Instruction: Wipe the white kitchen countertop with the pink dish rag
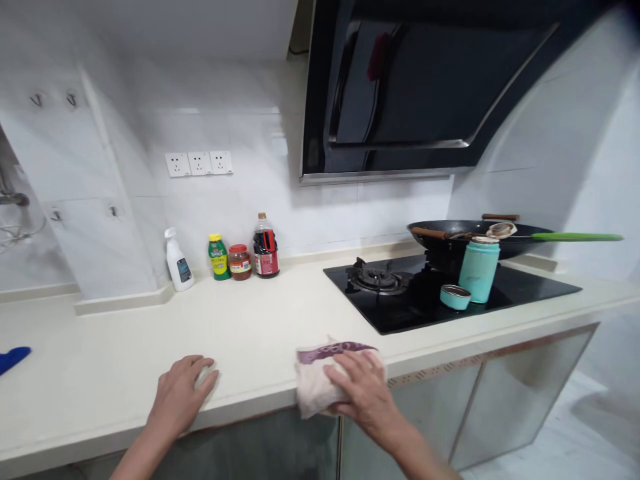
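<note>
My right hand (363,393) grips a pale pink cloth (317,380) with a purple patterned band. The cloth lies over the front edge of the cream countertop (280,313) and hangs a little down its face. The fingers are spread on top of it, and the thumb side sits low near the edge. To the left, my left hand (183,390) rests at the countertop's front edge with nothing in it. Its fingers are loosely bent, with the thumb apart from them.
By the back wall stand a white spray bottle (177,263), a green-yellow bottle (219,259), a red-lidded jar (240,265) and a dark sauce bottle (265,250). The gas stove (405,310) holds a wok (520,250), a turquoise flask (479,273) and its cup (455,299). A range hood (425,100) overhangs.
</note>
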Available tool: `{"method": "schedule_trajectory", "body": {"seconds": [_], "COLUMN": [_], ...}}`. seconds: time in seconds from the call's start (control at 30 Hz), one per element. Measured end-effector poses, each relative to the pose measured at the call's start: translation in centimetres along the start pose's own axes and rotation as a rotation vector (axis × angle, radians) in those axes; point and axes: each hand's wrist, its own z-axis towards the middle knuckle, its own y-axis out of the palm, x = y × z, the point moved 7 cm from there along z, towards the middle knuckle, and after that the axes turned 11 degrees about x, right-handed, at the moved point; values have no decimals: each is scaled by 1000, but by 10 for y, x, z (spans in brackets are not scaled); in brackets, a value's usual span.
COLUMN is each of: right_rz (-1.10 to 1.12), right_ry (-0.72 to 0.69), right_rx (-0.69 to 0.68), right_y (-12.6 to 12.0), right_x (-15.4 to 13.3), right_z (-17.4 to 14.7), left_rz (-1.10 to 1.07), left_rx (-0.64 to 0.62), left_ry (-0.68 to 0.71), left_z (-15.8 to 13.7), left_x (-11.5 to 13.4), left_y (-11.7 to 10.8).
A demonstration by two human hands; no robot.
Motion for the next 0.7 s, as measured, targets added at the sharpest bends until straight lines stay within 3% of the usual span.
{"method": "schedule_trajectory", "body": {"seconds": [0.13,0.2,0.33,0.4,0.5,0.6,0.7], "right_rz": [-124,-195,-312,-335,-336,-336,-308], "right_ry": [124,153,149,182,231,228,199], "right_rx": [40,-2,-94,-85,-53,-45,-73], "right_y": [-38,-52,-69,-74,-71,-52,-21], "right_x": [100,145,195,200,183,142,84], "right_z": [-41,-57,-74,-75,-70,-57,-37], "left_rz": [40,61,89,101,130,147,134], "left_rx": [0,-4,-30,-32,-29,-40,-40], "left_ry": [19,20,23,31,37,30,35], "left_z": [-1,-1,-2,-3,-3,-2,-2], "left_x": [8,10,13,17,23,29,31], "left_y": [0,2,3,2,-2,-5,-6]}}
